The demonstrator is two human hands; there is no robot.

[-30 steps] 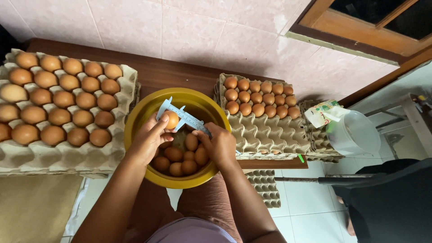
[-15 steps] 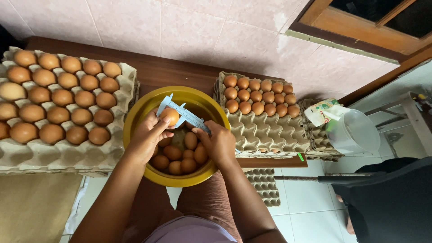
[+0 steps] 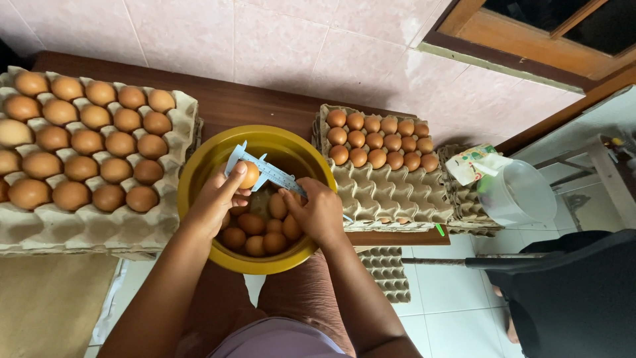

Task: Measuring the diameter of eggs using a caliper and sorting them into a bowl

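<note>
- Head view, looking down: your left hand point(image 3: 215, 199) pinches one brown egg point(image 3: 250, 174) at the fingertips, above the rim of a yellow bowl point(image 3: 199, 159).
- Your right hand point(image 3: 320, 211) is clenched around the body of a silver caliper point(image 3: 265, 171), whose jaws sit on either side of the held egg.
- The egg is at the caliper's far end, just beyond your left thumb; the right hand's grasp is further along the tool.
- More brown eggs point(image 3: 260, 232) lie loose in the bottom of the bowl, which rests over your lap.
- A dark wooden table point(image 3: 225, 99) stands against a pale tiled wall.
- On the left, a grey carton tray point(image 3: 99, 229) is nearly full of eggs; on the right, another tray point(image 3: 391, 195) has eggs only in its far rows.
- A clear plastic tub point(image 3: 520, 192) sits beside the right tray.
</note>
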